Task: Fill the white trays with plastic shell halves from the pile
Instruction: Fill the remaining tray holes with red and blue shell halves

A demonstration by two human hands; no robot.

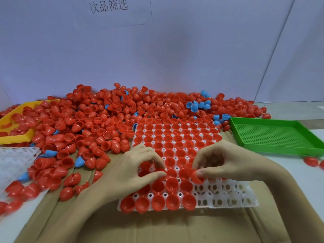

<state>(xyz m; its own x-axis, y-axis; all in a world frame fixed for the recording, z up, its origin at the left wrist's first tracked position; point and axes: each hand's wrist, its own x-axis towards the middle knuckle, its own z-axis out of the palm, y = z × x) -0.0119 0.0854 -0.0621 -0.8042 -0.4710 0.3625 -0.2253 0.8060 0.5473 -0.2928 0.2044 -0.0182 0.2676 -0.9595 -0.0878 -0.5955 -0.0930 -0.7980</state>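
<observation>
White tray (228, 195) between green tray (273, 137) and shell pile (91, 120)

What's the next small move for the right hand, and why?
Probably seat the red shell half pinched by the right hand into the nearest empty cell of the white tray: filled cells end just left of it, and the near-right cells are bare.

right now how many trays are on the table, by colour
white tray: 2, one under the hands, one at the left edge
yellow tray: 1
green tray: 1
total: 4
</observation>
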